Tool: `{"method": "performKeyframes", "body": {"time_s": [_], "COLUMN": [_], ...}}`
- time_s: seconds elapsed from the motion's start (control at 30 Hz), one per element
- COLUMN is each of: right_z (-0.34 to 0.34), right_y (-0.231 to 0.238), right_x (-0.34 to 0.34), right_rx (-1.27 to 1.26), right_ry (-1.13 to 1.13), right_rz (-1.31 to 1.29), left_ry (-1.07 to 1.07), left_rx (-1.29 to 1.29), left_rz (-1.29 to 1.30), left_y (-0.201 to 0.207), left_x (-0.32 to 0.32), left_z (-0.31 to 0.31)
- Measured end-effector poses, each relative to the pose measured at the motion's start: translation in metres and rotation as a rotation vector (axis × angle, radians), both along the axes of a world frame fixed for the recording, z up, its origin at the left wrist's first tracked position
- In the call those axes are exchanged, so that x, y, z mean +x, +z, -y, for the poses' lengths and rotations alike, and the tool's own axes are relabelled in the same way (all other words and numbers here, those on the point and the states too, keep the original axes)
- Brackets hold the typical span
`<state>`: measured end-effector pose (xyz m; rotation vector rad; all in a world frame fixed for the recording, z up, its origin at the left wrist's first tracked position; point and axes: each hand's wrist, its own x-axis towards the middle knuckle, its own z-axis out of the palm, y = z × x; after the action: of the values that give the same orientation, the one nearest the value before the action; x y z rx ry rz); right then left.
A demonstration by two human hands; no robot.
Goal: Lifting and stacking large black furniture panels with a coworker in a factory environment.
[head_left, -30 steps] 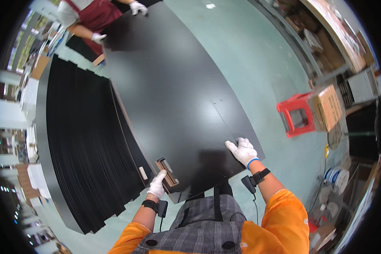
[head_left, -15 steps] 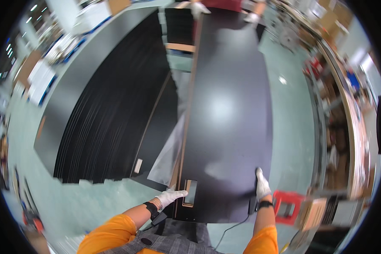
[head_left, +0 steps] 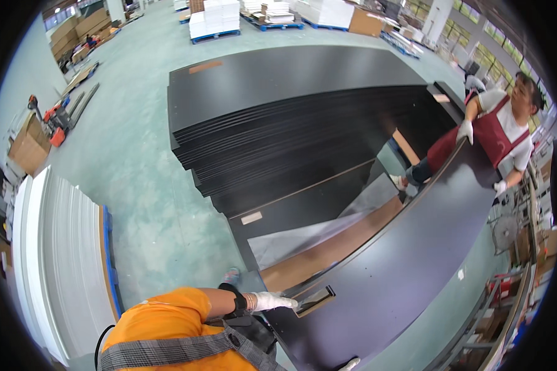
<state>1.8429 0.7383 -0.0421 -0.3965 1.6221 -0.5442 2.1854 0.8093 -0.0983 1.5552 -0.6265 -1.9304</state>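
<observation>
A large black panel [head_left: 377,269] is held up off the floor and runs away toward the far right. My left hand [head_left: 275,301], in a white glove, grips its left edge beside a rectangular cutout [head_left: 315,303]. Only a small part of my right hand [head_left: 351,364] shows at the lower border, gloved, with its thumb on the panel's right edge and the other fingers hidden. At the far end, a co-worker's gloved hands [head_left: 466,132] hold the same panel.
A tall stack of black panels [head_left: 278,148] stands ahead. Left of me are upright white boards [head_left: 59,247] on a blue pallet [head_left: 109,260]. A red pallet truck [head_left: 59,120] stands farther left. Shelving [head_left: 483,328] runs along the right, with a fan [head_left: 505,234] nearby.
My view has swung left, so the held panel now slants to the right and my right hand has slipped mostly out of view. Both ends are still held.
</observation>
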Motion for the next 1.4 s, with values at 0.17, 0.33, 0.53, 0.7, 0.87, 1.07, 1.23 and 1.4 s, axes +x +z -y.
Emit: {"method": "performKeyframes", "body": {"time_s": [0.17,0.33,0.53,0.7,0.87,1.07,1.23,1.4], "right_z": [-0.005,-0.042,-0.089,-0.078,-0.060,-0.055,-0.051,-0.053], "right_y": [0.097,0.179,0.243,0.265,0.271,0.242,0.237,0.235], "right_x": [0.088,0.200,0.397,0.549,0.655,0.714,0.728,0.727], "right_rx": [-0.124,-0.231,-0.343,-0.463,-0.289,-0.286,-0.429,-0.310], "right_ry": [0.031,0.054,0.077,0.014,0.080,0.126,0.112,-0.006], "right_rz": [0.026,0.046,0.130,0.501,0.446,0.376,0.403,0.101], "left_ry": [-0.221,-0.348,-0.333,-0.042,0.156,0.123,-0.450,-0.517], "left_rx": [-0.044,-0.127,-0.336,-0.317,-0.160,-0.094,-0.510,-1.462], "left_rz": [0.216,0.369,0.665,0.386,0.138,0.355,1.476,1.811], "left_y": [0.111,0.252,0.377,0.428,0.400,0.345,0.459,0.576], "left_x": [0.081,0.214,0.435,0.604,0.724,0.780,0.789,0.861], "left_z": [0.000,-0.004,-0.013,-0.017,-0.007,-0.005,0.007,-0.008]}}
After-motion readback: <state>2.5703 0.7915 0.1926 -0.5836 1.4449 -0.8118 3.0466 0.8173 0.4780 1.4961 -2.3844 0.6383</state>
